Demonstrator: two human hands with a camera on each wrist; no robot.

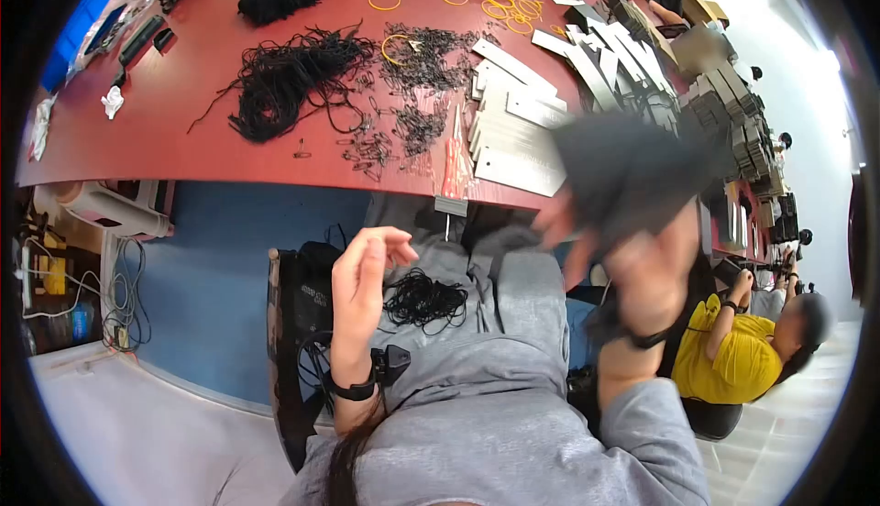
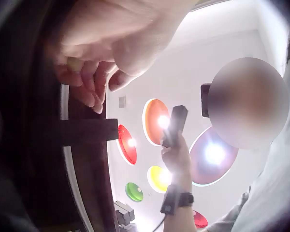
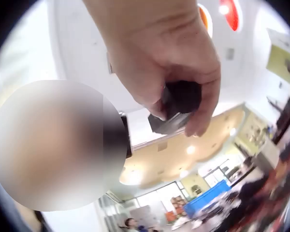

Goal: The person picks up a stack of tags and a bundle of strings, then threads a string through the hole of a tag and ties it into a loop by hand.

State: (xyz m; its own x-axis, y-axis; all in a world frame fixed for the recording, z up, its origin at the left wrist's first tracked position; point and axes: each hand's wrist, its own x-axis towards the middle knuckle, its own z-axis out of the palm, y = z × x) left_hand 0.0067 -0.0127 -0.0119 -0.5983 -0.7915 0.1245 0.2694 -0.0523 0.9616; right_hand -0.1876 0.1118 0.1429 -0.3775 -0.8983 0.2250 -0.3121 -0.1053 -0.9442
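Observation:
My right hand, blurred, grips a dark stack above the table's right front edge; in the right wrist view the fingers and thumb of the hand are curled round this black block. My left hand is raised over the lap at the left, fingers loosely curled, with nothing in it; the left wrist view shows the same hand with bent, empty fingers. A tangle of thin black cords lies on the lap beside it.
On the red table lie black cord bundles, small black pins, yellow rings, pale tags and red-handled scissors. A person in yellow sits at the right.

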